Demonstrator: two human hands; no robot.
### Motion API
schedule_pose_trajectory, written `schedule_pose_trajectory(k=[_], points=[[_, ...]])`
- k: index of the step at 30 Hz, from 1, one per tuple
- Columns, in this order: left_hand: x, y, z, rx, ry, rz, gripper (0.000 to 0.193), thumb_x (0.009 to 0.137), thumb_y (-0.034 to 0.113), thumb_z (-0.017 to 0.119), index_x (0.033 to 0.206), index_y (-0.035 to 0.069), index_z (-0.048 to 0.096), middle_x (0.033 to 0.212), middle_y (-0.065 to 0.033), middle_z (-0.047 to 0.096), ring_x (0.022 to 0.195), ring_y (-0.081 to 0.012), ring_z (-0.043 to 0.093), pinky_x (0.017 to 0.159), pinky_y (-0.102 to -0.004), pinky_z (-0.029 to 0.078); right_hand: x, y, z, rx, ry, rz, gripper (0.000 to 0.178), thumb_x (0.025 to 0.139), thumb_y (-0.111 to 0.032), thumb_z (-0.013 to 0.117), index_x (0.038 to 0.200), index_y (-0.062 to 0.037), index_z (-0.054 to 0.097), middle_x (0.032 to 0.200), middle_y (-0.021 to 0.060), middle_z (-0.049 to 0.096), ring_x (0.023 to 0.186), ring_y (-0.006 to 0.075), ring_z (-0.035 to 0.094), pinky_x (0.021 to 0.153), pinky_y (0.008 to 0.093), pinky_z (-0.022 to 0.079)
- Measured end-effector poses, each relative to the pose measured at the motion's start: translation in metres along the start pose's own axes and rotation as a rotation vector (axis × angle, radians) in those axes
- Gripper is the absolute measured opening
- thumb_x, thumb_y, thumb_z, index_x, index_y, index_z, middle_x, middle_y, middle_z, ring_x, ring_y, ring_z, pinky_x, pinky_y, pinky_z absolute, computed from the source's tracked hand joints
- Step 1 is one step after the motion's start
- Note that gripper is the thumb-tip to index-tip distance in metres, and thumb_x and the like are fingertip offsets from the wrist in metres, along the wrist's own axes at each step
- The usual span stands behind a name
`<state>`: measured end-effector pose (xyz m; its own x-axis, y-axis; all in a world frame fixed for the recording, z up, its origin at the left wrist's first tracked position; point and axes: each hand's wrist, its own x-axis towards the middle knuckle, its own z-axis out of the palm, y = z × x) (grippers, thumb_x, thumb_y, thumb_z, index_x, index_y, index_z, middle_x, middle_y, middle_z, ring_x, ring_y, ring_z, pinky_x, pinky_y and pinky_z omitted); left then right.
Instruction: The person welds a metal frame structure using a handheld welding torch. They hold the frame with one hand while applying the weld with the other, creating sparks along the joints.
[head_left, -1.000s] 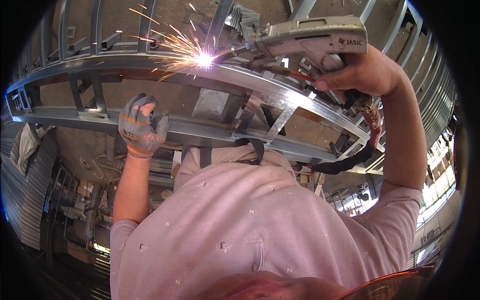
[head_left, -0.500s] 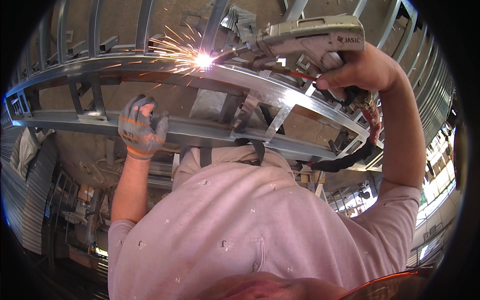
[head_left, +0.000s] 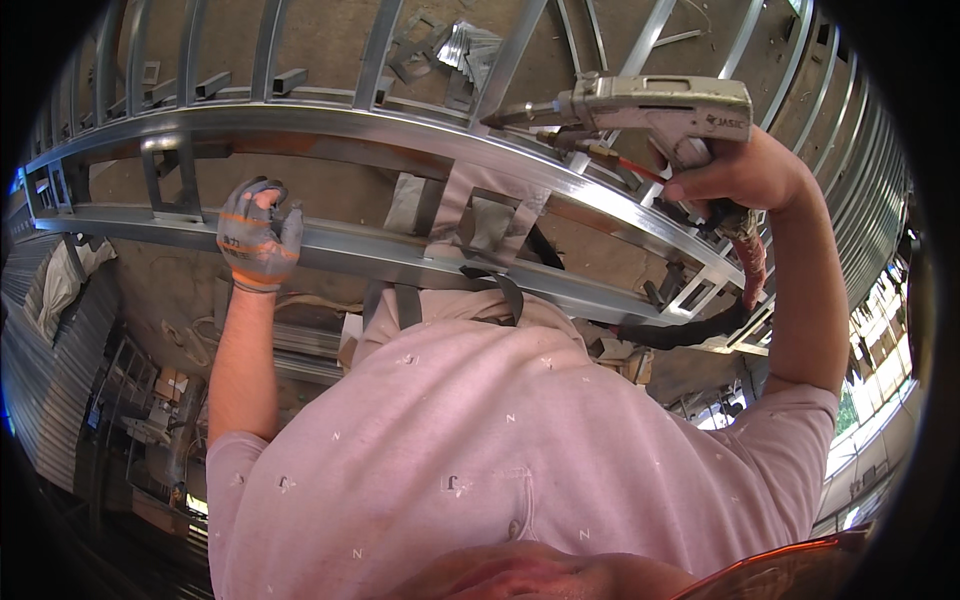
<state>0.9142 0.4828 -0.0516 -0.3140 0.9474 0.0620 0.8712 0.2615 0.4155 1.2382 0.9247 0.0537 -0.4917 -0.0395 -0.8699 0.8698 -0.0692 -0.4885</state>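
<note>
My bare right hand [head_left: 745, 175] grips the handle of a grey handheld welding gun [head_left: 665, 102]. The gun's nozzle points left, its tip at the upper rail of a shiny metal tube frame [head_left: 345, 122], beside an upright bar. No sparks or bright light show at the tip. My left hand [head_left: 258, 238], in a grey glove with orange stripes, is beside the lower rail [head_left: 370, 258], its fingers curled in and nothing visible in them. A bare fingertip pokes out of the glove. Whether this hand touches the rail is hard to tell.
A dark sleeved cable [head_left: 690, 330] hangs from the gun and runs behind the frame. Upright metal bars [head_left: 375, 50] stretch away beyond it. Thin metal offcuts [head_left: 465, 55] lie on the floor. Corrugated sheets [head_left: 60, 350] stand at the left, near cardboard boxes [head_left: 170, 383].
The sparks and glare at the nozzle have stopped. My right hand and the gun have shifted slightly right and down in view; my left hand sits slightly further left and higher.
</note>
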Motion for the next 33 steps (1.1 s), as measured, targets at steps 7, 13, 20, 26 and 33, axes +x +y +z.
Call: schedule_pose_trajectory(k=[7, 13, 20, 26, 33], points=[[-0.003, 0.000, 0.001, 0.041, 0.022, 0.001, 0.022, 0.079, 0.010, 0.077, 0.099, 0.007, 0.069, 0.100, -0.0150, 0.073, 0.096, -0.0399, 0.071, 0.086, -0.0474, 0.058, 0.011, 0.010, 0.000, -0.053, -0.045, -0.064, 0.045, 0.081, -0.011, 0.088, 0.122, 0.0005, 0.072, 0.082, 0.0044, 0.071, 0.065, 0.0131, 0.063, 0.059, 0.0308, 0.050], [-0.002, 0.004, 0.001, 0.041, 0.014, -0.018, 0.019, 0.081, 0.008, 0.076, 0.098, 0.006, 0.070, 0.100, -0.0139, 0.074, 0.098, -0.0385, 0.071, 0.088, -0.0464, 0.058, 0.015, 0.009, 0.000, -0.087, -0.088, -0.091, 0.039, 0.084, -0.016, 0.086, 0.115, 0.0020, 0.073, 0.081, 0.0059, 0.071, 0.063, 0.0139, 0.063, 0.058, 0.0306, 0.050], [-0.004, 0.001, 0.003, 0.048, 0.017, -0.011, 0.018, 0.082, 0.006, 0.075, 0.099, 0.006, 0.071, 0.100, -0.0142, 0.075, 0.099, -0.0385, 0.072, 0.089, -0.0460, 0.058, 0.015, 0.009, 0.001, -0.069, -0.093, -0.091, 0.038, 0.084, -0.017, 0.086, 0.113, 0.0032, 0.073, 0.080, 0.0061, 0.071, 0.063, 0.0141, 0.064, 0.059, 0.0302, 0.052], [-0.005, 0.000, 0.004, 0.043, 0.014, -0.010, 0.017, 0.083, 0.006, 0.075, 0.099, 0.006, 0.072, 0.101, -0.0145, 0.075, 0.099, -0.0383, 0.072, 0.088, -0.0462, 0.059, 0.015, 0.005, 0.000, -0.071, -0.110, -0.061, 0.041, 0.082, -0.016, 0.087, 0.115, 0.0032, 0.072, 0.085, 0.0072, 0.073, 0.068, 0.0143, 0.065, 0.061, 0.0307, 0.053], [-0.006, -0.002, 0.004, 0.056, 0.015, -0.017, 0.016, 0.083, 0.006, 0.074, 0.099, 0.007, 0.072, 0.100, -0.0141, 0.075, 0.097, -0.0379, 0.073, 0.086, -0.0453, 0.059, 0.013, 0.005, 0.002, -0.064, -0.088, -0.054, 0.042, 0.081, -0.014, 0.087, 0.116, 0.0028, 0.072, 0.086, 0.0074, 0.073, 0.067, 0.0143, 0.065, 0.060, 0.0308, 0.053]])
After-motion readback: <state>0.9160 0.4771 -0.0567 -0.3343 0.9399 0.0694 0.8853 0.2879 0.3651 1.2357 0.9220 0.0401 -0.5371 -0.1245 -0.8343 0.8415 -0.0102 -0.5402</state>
